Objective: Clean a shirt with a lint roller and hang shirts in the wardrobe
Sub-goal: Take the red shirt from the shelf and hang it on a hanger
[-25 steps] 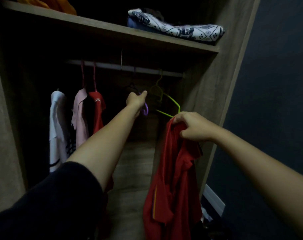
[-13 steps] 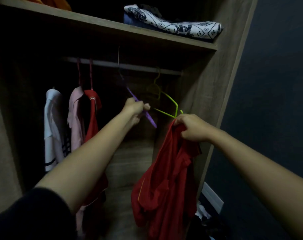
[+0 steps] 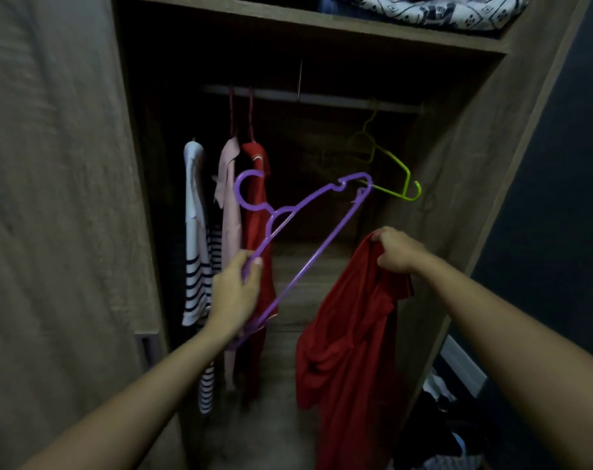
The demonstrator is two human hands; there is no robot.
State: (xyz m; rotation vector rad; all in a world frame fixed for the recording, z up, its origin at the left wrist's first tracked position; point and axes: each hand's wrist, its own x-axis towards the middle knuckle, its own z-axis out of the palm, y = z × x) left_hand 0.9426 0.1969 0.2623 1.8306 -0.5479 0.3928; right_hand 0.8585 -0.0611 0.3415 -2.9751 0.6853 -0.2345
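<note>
Before the wardrobe (image 3: 512, 137), left hand (image 3: 235, 293) grips purple hanger (image 3: 308, 212); right hand (image 3: 398, 249) clutches crumpled red shirt (image 3: 349, 340).

Four shirts showed, a striped shirt (image 3: 195, 232), a pink shirt (image 3: 230, 212) and a hung red shirt (image 3: 256, 198) just beyond the left hand (image 3: 235, 290) and a loose red shirt (image 3: 349, 334) in the right hand (image 3: 398, 251), with seemingly four hangers: a purple hanger (image 3: 313, 196) in the left, a green hanger (image 3: 406, 184) above the right, two reddish hooks (image 3: 251, 111).

Purple hanger (image 3: 308, 228): smooth, slightly glossy plastic. Green hanger (image 3: 395, 176): thin glossy plastic. Red shirt (image 3: 349, 351): soft matt cloth, creased. Wardrobe (image 3: 61, 198): matt wood-grain panel. Rail (image 3: 325, 97): dull, pale metal. Folded cloth (image 3: 434, 10): printed fabric.
</note>
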